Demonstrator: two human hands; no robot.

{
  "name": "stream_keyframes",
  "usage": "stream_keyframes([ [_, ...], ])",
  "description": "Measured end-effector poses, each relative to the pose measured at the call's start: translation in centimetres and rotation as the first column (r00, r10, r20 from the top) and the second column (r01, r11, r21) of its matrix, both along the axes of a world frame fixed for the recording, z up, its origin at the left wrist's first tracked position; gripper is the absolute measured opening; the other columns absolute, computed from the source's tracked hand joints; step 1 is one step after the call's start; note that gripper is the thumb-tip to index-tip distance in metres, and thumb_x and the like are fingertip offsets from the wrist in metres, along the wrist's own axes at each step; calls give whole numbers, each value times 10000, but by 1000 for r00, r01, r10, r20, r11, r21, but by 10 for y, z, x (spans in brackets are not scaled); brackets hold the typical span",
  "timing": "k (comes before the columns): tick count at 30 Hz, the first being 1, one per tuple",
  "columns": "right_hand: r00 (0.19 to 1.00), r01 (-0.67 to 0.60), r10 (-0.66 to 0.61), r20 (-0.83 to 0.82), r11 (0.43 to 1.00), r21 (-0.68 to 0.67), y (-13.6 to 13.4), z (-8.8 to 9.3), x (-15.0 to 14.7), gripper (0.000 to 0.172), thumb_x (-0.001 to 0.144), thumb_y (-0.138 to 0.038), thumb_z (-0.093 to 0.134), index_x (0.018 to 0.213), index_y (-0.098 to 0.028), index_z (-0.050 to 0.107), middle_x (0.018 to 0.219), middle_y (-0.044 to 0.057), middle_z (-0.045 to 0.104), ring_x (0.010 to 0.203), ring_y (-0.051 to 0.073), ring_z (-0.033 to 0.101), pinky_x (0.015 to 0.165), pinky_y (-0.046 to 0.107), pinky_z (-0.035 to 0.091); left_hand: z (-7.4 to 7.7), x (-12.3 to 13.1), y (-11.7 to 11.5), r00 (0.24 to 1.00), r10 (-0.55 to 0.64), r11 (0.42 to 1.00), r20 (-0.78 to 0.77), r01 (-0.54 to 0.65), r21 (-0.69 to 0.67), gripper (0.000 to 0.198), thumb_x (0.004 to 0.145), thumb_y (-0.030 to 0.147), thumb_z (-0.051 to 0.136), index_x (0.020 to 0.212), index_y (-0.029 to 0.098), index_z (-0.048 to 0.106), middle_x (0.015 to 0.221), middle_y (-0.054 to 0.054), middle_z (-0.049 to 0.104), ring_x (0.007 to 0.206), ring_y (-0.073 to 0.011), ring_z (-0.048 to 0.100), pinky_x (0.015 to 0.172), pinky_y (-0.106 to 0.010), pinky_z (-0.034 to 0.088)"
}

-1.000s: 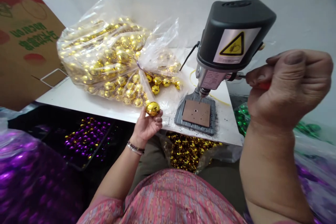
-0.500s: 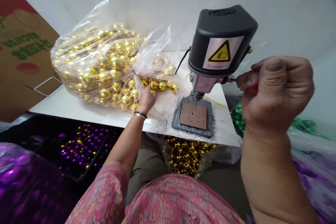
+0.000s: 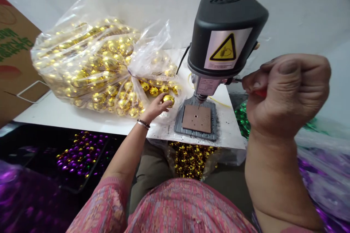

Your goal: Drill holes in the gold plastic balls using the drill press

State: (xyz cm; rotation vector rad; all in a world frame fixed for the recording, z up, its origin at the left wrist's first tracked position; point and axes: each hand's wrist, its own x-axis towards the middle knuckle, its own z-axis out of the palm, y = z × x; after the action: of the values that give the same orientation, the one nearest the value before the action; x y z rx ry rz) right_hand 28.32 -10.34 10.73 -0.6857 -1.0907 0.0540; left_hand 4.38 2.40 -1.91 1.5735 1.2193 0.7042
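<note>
A person's left hand grips a shiny gold ball in curled fingertips, just beside the grey base of a small bench drill, whose bit points down at a brown pad with a hole in it. The right hand forms a tight fist, fingers together around a red-handled tool, its thin metal shaft reaching to the drill's side. Behind the left hand, a clear plastic bag of gold balls slumps on a white table, with loose balls beside it. Below the table lie a heap of gold balls and a black tray of purple balls.
</note>
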Motion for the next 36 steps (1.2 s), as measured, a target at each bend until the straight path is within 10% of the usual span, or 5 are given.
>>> stream_keyframes([
  [4,999,-24,24,27,999,30,2,-2,3,178,938,-319,559,856,-166,597,648,-81,528,555,-36,510,546,161,440,4,6,-28,790,17,947,612,185,-264,711,746,390,779,1385,284,486,959,-17,680,770,-138,660,632,-222,464],
  [9,998,-51,51,33,999,5,2,-5,8,196,933,-361,568,868,-179,606,647,-92,527,549,-33,513,543,157,444,-3,12,-48,624,133,846,770,333,-416,657,748,546,788,1305,343,507,1025,-30,708,753,-165,677,564,-213,423],
  [13,997,-68,68,41,998,-1,2,-5,9,182,940,-359,561,885,-190,604,642,-89,523,555,-27,518,550,163,431,-9,17,-53,707,123,834,697,307,-459,698,643,493,874,1213,285,531,965,-18,693,765,-185,689,574,-228,433],
  [20,997,-61,61,55,998,-3,1,-4,6,222,947,-393,538,872,-186,564,660,-77,491,571,-34,497,563,143,437,-7,39,-50,943,-20,981,334,84,-177,585,669,374,863,1166,178,623,1044,-45,698,867,-151,635,764,-272,489],
  [36,994,-43,49,93,997,-70,-4,0,6,271,948,-429,502,914,-170,577,677,-74,493,579,-33,503,597,140,457,2,79,-51,931,-118,938,-346,219,268,626,695,287,834,1279,166,641,1111,-75,745,1002,-238,685,915,-361,546],
])
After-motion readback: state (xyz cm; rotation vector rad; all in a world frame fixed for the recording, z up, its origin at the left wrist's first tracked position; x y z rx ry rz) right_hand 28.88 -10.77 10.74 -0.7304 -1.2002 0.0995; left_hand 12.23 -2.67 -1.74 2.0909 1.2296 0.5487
